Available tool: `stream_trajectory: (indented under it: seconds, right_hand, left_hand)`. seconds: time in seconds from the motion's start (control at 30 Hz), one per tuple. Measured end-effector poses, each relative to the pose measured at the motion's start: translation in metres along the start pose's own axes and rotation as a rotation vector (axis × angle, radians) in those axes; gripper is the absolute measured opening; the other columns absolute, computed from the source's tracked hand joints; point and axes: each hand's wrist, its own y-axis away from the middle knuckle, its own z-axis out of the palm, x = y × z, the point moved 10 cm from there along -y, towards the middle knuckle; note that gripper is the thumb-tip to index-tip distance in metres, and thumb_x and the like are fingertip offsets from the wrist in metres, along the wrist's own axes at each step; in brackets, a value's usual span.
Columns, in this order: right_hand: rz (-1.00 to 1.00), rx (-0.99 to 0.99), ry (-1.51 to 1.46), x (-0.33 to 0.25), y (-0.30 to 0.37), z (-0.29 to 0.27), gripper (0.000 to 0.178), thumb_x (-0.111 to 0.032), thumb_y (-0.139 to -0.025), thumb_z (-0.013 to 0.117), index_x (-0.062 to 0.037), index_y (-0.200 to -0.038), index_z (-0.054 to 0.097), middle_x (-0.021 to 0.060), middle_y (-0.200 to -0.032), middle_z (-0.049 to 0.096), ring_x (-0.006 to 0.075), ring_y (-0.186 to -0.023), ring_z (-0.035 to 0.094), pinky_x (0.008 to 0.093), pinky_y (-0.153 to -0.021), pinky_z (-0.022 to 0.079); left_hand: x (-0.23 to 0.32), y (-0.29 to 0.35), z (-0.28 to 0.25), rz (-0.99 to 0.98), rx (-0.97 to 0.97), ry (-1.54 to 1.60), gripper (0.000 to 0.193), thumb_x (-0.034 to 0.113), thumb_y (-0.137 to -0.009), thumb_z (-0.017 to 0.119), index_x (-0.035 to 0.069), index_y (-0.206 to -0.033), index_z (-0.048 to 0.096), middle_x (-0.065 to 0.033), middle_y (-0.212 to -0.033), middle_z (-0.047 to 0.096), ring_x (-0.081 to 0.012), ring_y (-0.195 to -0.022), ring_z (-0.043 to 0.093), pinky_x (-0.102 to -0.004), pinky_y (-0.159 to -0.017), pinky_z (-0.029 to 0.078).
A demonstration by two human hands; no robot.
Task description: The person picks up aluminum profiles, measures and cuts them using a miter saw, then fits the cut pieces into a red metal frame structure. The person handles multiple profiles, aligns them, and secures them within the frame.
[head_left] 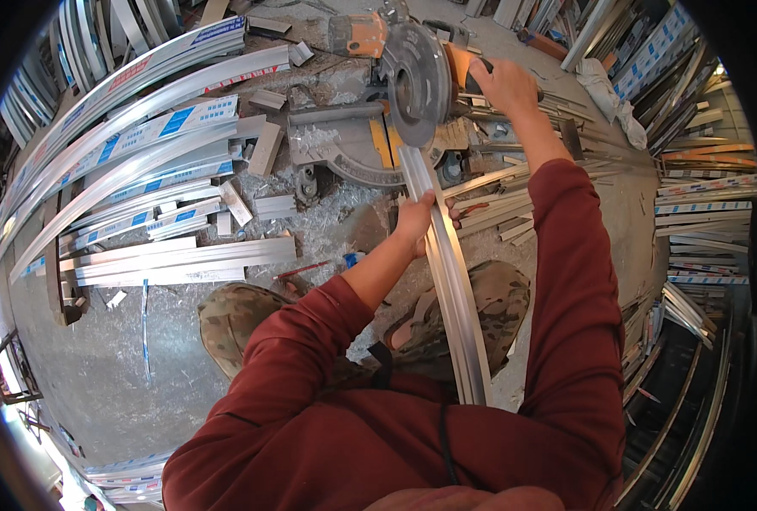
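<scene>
At the far left, long metal bars (152, 132), some covered with blue-and-white film, are spread in rows over the floor (182, 358). A narrow blue strip (146, 328) is laid below them, and short offcuts (266, 150) are scattered between their ends and the saw. Camouflage trousers (499, 300) are seen with the knees bent, the left one near the lower bars.

Near the middle, a pale profile (457, 294) is gripped by the left hand (413, 223), its fingers wrapped around both sides. The profile is slanted from between the knees up to the saw (418, 85), where its far end is placed just under the round blade guard, on the saw base (331, 145); whether it is touched by the blade cannot be told. The saw's handle is clasped by the right hand (508, 88), its fingers curled over it.

Farther right, thin strips (502, 200) are heaped beside the saw, and more stock (706, 207) is stacked at the edge.
</scene>
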Motion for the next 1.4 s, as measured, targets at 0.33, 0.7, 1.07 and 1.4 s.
stream_trajectory:
  seconds: [0.33, 0.7, 1.07, 1.4]
  right_hand:
    - [0.078, -0.015, -0.357, -0.002, 0.096, -0.044, 0.046, -0.043, -0.090, 0.056, 0.0014, -0.100, 0.067, 0.0179, -0.093, 0.069, 0.0366, -0.087, 0.065, 0.0440, -0.080, 0.050]
    - [0.054, -0.402, -0.226, 0.060, 0.309, -0.152, 0.033, -0.021, -0.077, 0.067, -0.0062, -0.106, 0.061, 0.0127, -0.100, 0.064, 0.0252, -0.094, 0.061, 0.0355, -0.084, 0.048]
    - [0.550, 0.781, -1.494, 0.187, 0.411, -0.171, 0.037, -0.023, -0.093, 0.065, -0.0037, -0.122, 0.055, 0.0090, -0.118, 0.062, 0.0186, -0.095, 0.063, 0.0351, -0.086, 0.049]
    - [0.857, -0.488, -1.708, 0.075, 0.469, -0.065, 0.041, -0.039, -0.094, 0.060, -0.0015, -0.111, 0.060, 0.0106, -0.084, 0.069, 0.0210, -0.070, 0.066, 0.0317, -0.059, 0.053]
  left_hand:
    - [0.006, 0.047, -0.006, 0.181, 0.116, -0.072, 0.046, 0.038, -0.103, 0.040, -0.004, -0.105, 0.059, -0.0181, -0.088, 0.067, -0.0291, -0.078, 0.067, -0.0424, -0.071, 0.056]
    - [0.005, 0.145, 0.168, 0.621, -0.361, -0.128, 0.047, 0.041, -0.097, 0.054, 0.001, -0.122, 0.048, -0.0115, -0.111, 0.061, -0.0222, -0.099, 0.061, -0.0369, -0.083, 0.051]
    - [-0.088, 0.133, 0.083, 0.052, -0.278, -0.338, 0.084, 0.059, -0.090, 0.055, 0.000, -0.144, 0.029, -0.0190, -0.143, 0.041, -0.0266, -0.129, 0.044, -0.0456, -0.108, 0.036]
    - [0.086, 0.163, 0.006, 0.809, 0.026, 0.321, 0.057, 0.048, -0.101, 0.040, -0.003, -0.127, 0.041, -0.0155, -0.119, 0.057, -0.0297, -0.107, 0.058, -0.0447, -0.099, 0.044]
